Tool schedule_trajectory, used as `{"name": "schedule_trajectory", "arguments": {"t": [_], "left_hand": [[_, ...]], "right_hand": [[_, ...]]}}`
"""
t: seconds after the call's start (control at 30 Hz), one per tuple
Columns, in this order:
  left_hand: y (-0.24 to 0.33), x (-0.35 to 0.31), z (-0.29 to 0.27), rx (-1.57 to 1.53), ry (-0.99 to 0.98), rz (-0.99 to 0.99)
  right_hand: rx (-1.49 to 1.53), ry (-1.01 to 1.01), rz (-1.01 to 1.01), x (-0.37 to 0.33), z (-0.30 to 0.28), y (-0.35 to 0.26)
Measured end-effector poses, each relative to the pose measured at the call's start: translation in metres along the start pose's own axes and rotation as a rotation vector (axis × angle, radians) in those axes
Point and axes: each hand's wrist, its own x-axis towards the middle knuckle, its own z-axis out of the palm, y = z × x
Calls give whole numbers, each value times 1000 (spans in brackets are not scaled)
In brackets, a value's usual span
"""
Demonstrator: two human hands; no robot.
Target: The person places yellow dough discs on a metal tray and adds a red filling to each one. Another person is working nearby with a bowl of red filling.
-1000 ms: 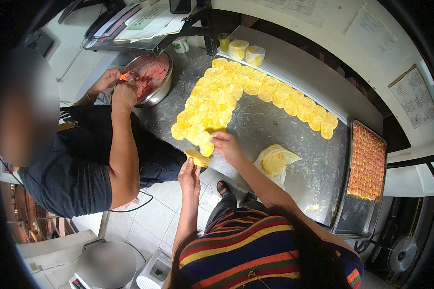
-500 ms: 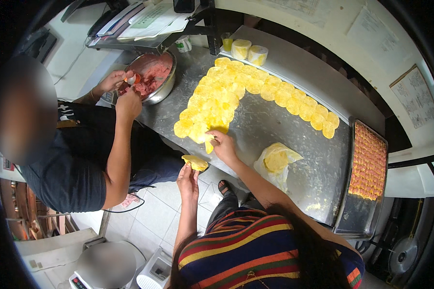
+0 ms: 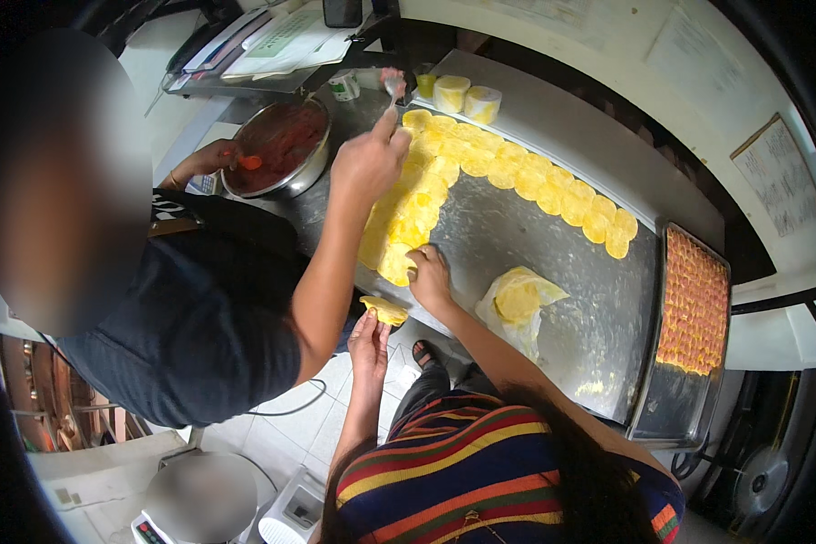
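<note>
My left hand grips a small stack of round yellow dough wrappers in front of the steel table's near edge. Over the table, my right hand pinches the edge of a yellow wrapper at the near end of the laid-out wrappers. These wrappers overlap in a wide band, and a narrower row runs along the back of the table. Closest to my right forearm is a plastic bag with more wrappers in it.
At left, a co-worker's hand raises a spoon of pink filling above the band; their other hand holds an orange spoon by a steel bowl of filling. A tray of filled pieces stands right. Tubs line the back ledge.
The co-worker has leaned in and swung an arm from the bowl across the wrappers. My right hand has brought its hanging wrapper down onto the band; my left has shifted slightly right.
</note>
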Motion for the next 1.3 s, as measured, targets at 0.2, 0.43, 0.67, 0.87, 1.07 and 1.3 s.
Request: {"name": "schedule_trajectory", "arguments": {"t": [0.2, 0.43, 0.67, 0.87, 1.07, 1.3], "left_hand": [[-20, 0, 6, -25, -82, -75], [-33, -6, 30, 19, -129, -136], [-32, -13, 46, 117, -169, -118], [-27, -16, 61, 292, -192, 5], [-21, -5, 61, 372, -221, 98], [-1, 8, 63, 221, -178, 42]], "right_hand": [[733, -497, 193, -14, -61, -19], [833, -496, 314, -34, -74, 0], [1096, -522, 349, -32, -82, 19], [1276, -519, 564, -30, -76, 25], [1486, -589, 839, -19, -71, 24], [1600, -421, 806, 10, -65, 47]]}}
